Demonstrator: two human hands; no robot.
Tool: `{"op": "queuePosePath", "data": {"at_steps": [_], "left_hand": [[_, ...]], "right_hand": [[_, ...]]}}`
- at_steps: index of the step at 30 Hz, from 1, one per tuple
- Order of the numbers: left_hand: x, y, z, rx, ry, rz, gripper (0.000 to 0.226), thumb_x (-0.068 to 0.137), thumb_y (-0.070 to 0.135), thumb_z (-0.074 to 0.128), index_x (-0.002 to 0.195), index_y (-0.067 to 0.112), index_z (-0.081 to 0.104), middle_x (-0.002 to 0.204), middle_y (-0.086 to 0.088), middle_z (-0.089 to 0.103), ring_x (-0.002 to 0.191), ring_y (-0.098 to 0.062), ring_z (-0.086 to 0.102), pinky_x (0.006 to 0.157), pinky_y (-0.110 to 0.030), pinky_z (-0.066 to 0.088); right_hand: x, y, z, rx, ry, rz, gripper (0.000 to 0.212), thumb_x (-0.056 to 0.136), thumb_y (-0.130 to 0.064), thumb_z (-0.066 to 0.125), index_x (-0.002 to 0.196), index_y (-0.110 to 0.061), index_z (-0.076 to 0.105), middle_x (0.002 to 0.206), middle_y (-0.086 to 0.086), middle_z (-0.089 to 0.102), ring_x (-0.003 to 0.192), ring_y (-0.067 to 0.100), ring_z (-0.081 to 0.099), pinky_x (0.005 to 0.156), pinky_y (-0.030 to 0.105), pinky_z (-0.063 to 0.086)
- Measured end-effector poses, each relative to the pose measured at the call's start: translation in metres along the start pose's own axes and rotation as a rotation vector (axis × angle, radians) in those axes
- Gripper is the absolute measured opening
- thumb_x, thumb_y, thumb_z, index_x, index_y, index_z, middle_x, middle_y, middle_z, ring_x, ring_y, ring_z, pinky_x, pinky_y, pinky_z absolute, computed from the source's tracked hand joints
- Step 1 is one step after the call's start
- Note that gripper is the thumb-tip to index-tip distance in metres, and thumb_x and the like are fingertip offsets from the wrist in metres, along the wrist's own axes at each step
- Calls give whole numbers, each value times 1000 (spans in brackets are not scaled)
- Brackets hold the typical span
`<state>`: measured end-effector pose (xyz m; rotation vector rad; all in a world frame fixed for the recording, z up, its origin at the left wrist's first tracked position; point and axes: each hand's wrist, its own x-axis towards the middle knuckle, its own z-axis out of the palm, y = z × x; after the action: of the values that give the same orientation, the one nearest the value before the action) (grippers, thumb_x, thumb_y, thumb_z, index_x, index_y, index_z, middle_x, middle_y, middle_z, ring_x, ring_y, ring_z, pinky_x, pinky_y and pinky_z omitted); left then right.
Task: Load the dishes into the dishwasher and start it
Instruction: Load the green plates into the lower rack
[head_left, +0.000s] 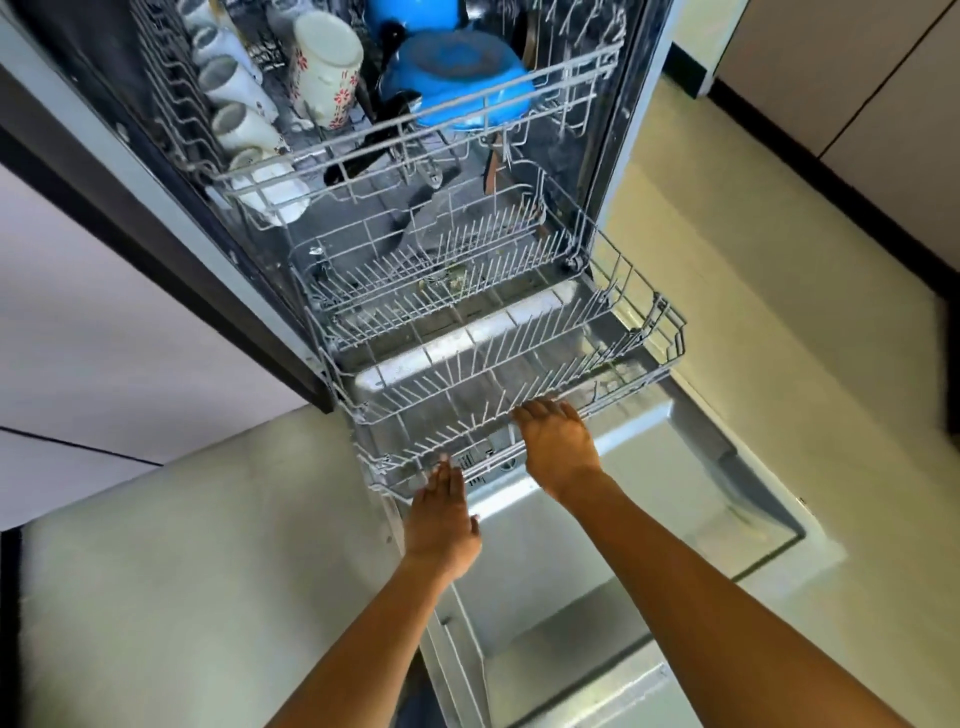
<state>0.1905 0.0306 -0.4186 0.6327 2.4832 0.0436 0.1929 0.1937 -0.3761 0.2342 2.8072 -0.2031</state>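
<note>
- Mugs (236, 83), a patterned cup (324, 67) and blue dishes (457, 78) sit in the upper rack (415, 140) at the top of the frame, so we judge that part loaded.
- Below it, mid-frame, the lower rack (644, 332) holds no dishes and sits partly out over the open door (623, 519).
- Our right hand (558, 447) grasps its front rim; our left hand (441, 519) touches that rim with straight, released fingers.
- Left to do, we judge: fill or slide in this rack, shut the door, start the dishwasher.
</note>
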Motion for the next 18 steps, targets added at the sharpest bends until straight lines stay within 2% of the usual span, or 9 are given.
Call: {"op": "queuePosePath", "data": {"at_steps": [7, 18], "left_hand": [[-20, 7, 10, 5, -31, 13, 69, 101, 35, 34, 151, 7, -5, 158, -12, -13, 146, -23, -5, 118, -33, 4], [-31, 15, 21, -46, -27, -11, 71, 100, 38, 35, 151, 8, -4, 158, -10, -14, 146, -22, -5, 118, -32, 2]], "right_hand": [[-25, 6, 7, -6, -79, 2, 70, 88, -5, 45, 149, -16, 13, 157, 2, 12, 145, 20, 6, 118, 39, 8], [-40, -1, 16, 56, -4, 96, 60, 89, -6, 45, 144, -15, 26, 152, 2, 26, 143, 18, 13, 118, 33, 9]]}}
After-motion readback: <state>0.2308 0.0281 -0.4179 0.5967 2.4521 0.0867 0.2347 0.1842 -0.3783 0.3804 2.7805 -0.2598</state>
